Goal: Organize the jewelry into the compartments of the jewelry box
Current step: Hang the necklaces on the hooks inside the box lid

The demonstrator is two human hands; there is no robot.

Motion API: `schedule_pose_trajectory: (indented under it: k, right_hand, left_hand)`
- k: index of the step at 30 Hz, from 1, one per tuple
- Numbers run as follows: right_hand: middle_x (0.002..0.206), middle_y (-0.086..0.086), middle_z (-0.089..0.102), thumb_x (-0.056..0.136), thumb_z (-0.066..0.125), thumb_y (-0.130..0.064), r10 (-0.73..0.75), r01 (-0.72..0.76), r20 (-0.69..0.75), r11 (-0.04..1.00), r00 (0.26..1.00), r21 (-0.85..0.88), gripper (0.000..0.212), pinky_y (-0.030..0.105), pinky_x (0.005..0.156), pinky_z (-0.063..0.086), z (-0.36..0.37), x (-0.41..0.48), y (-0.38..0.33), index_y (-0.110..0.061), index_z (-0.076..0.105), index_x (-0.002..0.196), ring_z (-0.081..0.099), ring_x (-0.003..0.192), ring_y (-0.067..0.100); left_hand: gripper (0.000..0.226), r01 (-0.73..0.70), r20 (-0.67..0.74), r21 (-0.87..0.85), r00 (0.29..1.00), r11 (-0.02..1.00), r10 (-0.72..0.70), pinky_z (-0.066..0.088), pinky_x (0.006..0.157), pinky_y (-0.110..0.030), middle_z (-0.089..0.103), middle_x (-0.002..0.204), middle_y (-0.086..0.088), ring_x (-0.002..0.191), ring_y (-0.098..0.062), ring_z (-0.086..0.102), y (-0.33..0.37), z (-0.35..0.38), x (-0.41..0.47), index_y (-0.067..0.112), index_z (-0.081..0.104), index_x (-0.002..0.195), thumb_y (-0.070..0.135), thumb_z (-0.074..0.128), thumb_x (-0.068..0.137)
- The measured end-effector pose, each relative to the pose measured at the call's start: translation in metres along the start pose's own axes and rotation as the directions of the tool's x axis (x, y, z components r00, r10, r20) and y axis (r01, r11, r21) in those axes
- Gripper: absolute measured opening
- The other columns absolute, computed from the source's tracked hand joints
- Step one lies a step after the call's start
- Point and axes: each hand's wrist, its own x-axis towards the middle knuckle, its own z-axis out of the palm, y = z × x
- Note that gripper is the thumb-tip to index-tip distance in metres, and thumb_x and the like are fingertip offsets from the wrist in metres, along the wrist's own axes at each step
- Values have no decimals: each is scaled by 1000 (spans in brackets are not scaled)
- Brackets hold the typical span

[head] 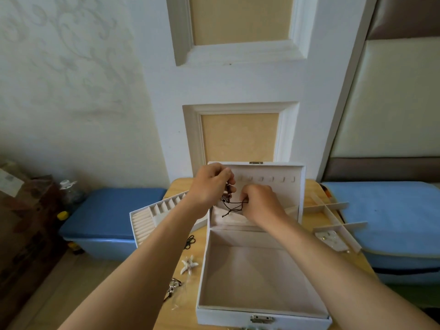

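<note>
Head view. Both forearms reach forward over the open jewelry box [226, 316], which stands on a wooden table [176, 186] with its lid [287, 194] upright. The hands meet in front of the lid's inner face, below its row of small hooks [272, 179]. The left hand [210, 185] is raised higher, back toward the camera, its fingers curled and pinching the upper part of a black cord necklace [234, 203], whose small metal pendant [225, 199] hangs just under that hand. The right hand [259, 203] sits lower and just beside it, fingers curled in, gripping the cord's loop above the lid's fabric pocket [228, 219]. The box's main compartment holds nothing. On the table to the left lie a removed ring tray [147, 220], a black cord [190, 241], a starfish piece [189, 264] and another pendant [172, 288]; a divider grid [333, 217] lies to the right.
</note>
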Motion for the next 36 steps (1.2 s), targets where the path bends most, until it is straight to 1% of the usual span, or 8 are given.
schedule_pose_trajectory:
  k: [8, 14, 18, 20, 23, 29, 33, 36]
  right_hand:
    - [81, 5, 52, 83, 55, 0, 159, -96, 203, 953, 966, -288, 14, 31, 65, 45, -25, -3, 12, -13, 56, 87, 58, 79, 29]
    - [80, 8, 67, 85, 62, -13, 300, -276, 306, 954, 904, -119, 6, 21, 44, 48, -33, 4, 22, -8, 59, 88, 67, 47, 21]
    - [73, 6, 64, 81, 74, -17, 331, -391, 390, 917, 860, 84, 18, 27, 52, 54, -44, 4, 28, -4, 63, 86, 73, 56, 25]
    - [77, 9, 64, 85, 68, -12, 337, -423, 374, 889, 864, 176, 13, 29, 54, 56, -48, 0, 32, -1, 63, 87, 74, 59, 27]
    - [90, 13, 69, 91, 53, -8, 337, -394, 272, 899, 901, 192, 17, 42, 73, 62, -44, -8, 39, 1, 64, 99, 73, 55, 23]
    - [87, 12, 66, 88, 47, 3, 291, -300, 85, 945, 953, 128, 21, 23, 35, 45, -28, -19, 38, -9, 62, 79, 65, 40, 22]
    - [55, 12, 68, 80, 43, 2, 256, -265, 155, 963, 954, 43, 23, 25, 52, 55, -28, -22, 36, 0, 64, 70, 66, 45, 14]
    - [44, 8, 60, 85, 40, -5, 230, -243, 243, 970, 942, 25, 23, 22, 46, 45, -27, -25, 34, -10, 48, 64, 66, 49, 19]
  left_hand:
    - [25, -78, 98, 177, 993, 981, 62, 52, 66, -36, 68, 81, -21, 66, -18, 66, -15, 16, 2, -9, 62, 87, 9, 48, 99]
    - [29, -163, 218, 350, 972, 923, 89, 41, 51, -11, 60, 68, -4, 48, 4, 51, -18, 27, 3, -11, 62, 88, 7, 45, 102]
    - [30, -195, 246, 414, 964, 889, 97, 41, 52, -14, 59, 67, -1, 52, -1, 50, -21, 25, 7, -6, 65, 85, 12, 46, 102]
    - [30, -195, 249, 428, 964, 883, 92, 43, 56, -19, 59, 69, -3, 58, -10, 50, -23, 23, 10, -3, 65, 85, 14, 47, 102]
    - [30, -204, 238, 430, 965, 880, 107, 41, 55, -22, 55, 66, -1, 57, -10, 47, -25, 22, 12, 4, 61, 78, 16, 48, 102]
    - [27, -307, 240, 355, 943, 883, 232, 43, 59, -21, 60, 66, -7, 58, -6, 50, -10, 31, 12, 9, 64, 79, 15, 50, 101]
    - [24, -353, 240, 404, 931, 844, 274, 37, 55, -18, 54, 62, 1, 51, -3, 42, 1, 40, 14, 5, 63, 85, 18, 51, 101]
    - [30, -394, 256, 479, 917, 784, 304, 37, 56, -28, 50, 62, -7, 56, -13, 42, 4, 44, 17, 1, 58, 78, 20, 51, 100]
